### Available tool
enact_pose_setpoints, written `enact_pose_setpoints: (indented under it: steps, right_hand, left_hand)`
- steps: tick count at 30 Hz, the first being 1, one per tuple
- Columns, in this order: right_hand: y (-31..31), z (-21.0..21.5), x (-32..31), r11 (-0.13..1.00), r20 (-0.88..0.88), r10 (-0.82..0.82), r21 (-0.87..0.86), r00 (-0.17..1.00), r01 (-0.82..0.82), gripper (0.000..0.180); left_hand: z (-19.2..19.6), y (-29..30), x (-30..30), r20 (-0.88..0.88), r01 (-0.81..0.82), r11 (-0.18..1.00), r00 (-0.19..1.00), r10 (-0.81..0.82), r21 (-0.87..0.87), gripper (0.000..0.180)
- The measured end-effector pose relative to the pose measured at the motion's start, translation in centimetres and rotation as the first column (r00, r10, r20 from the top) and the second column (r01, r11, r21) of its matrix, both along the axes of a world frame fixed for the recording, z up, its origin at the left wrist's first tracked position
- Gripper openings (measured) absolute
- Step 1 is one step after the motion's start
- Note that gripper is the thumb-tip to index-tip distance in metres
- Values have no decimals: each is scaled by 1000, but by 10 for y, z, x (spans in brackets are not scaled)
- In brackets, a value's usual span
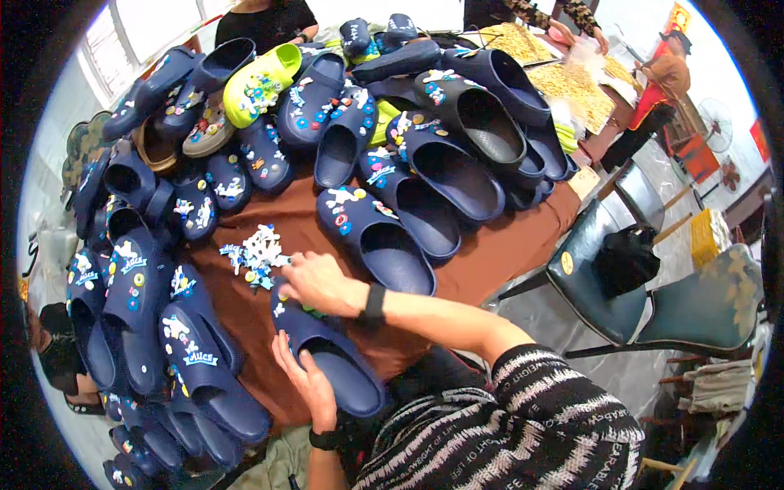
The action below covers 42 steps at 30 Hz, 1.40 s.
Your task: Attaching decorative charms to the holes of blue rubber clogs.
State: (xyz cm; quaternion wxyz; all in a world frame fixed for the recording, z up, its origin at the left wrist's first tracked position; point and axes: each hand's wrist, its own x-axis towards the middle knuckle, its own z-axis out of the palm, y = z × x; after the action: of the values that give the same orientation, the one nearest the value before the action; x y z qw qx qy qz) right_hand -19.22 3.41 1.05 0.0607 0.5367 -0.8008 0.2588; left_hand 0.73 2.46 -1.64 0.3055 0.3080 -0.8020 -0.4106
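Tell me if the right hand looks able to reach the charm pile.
Probably yes: the right hand is close beside the charm pile, which lies uncovered on the brown cloth, nothing seen between.

Bright window (104, 55), upper left. Pale wall (727, 77) and round fan (716, 124), upper right. Right side: dark chairs (590, 286) on shiny grey floor (604, 384).
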Motion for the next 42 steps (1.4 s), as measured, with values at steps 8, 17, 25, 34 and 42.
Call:
enact_pose_setpoints:
  steps: [8, 17, 25, 34, 42]
  right_hand:
    - [41, 5, 36, 1000, 167, -15, 11, 986, 13, 35]
    - [43, 6, 32, 998, 571, 54, -67, 819, -19, 29]
    - [45, 2, 46, 949, 278, 198, -292, 940, -114, 15]
    - [31, 11, 36, 929, 281, 316, -286, 906, -235, 14]
    - [42, 4, 24, 992, 359, 51, -127, 932, -6, 22]
  left_hand:
    - [0, 2, -2, -28, -1, 1000, 1000, 1, -3, 51]
    - [6, 4, -2, -23, 6, 1000, 1000, -5, 26, 52]
    - [0, 2, -2, -7, -18, 1000, 1000, 18, 7, 51]
    - [2, 3, -2, 18, -10, 1000, 1000, 11, -20, 50]
    - [-2, -1, -1, 23, -15, 999, 1000, 15, -32, 48]
